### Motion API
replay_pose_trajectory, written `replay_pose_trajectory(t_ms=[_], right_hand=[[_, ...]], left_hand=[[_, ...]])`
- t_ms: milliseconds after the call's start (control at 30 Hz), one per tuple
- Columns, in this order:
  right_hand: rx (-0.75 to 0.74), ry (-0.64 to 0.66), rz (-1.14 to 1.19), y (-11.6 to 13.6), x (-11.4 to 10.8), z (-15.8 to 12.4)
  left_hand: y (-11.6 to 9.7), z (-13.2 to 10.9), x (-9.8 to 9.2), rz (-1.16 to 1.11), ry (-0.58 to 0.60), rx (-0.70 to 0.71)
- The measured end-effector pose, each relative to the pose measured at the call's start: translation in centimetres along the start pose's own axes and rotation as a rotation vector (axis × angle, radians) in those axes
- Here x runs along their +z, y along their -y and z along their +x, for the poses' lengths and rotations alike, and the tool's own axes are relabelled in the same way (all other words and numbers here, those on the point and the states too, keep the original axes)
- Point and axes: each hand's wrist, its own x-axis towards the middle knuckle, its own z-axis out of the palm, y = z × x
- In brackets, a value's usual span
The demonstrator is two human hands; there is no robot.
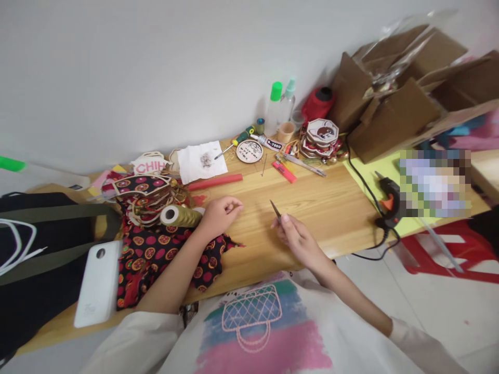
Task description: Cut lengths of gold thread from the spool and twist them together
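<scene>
My left hand (220, 213) rests on the wooden table (312, 208) with its fingers curled into a pinch; what they hold is too small to make out. It lies beside a spool of olive thread (180, 215) and a dark patterned red-and-black cloth (163, 249). My right hand (294, 236) hovers above the table's front edge, pinching a thin metal tool (275, 209) that points up and away.
Wooden cut-outs (144, 195), a white cloth (202, 161), a red stick (216, 182), a screwdriver (237, 140), bottles (278, 106), a glue tube (268, 143) and cardboard boxes (393, 109) stand behind. A glue gun (388, 200) lies right, a white power bank (97, 283) left.
</scene>
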Motion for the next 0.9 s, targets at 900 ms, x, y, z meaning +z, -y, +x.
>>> replay_pose_trajectory(t_ms=[900], right_hand=[[0.443, 0.28, 0.618, 1.0, 3.7, 2.6]], left_hand=[[0.2, 0.0, 0.2, -0.037, -0.014, 0.01]])
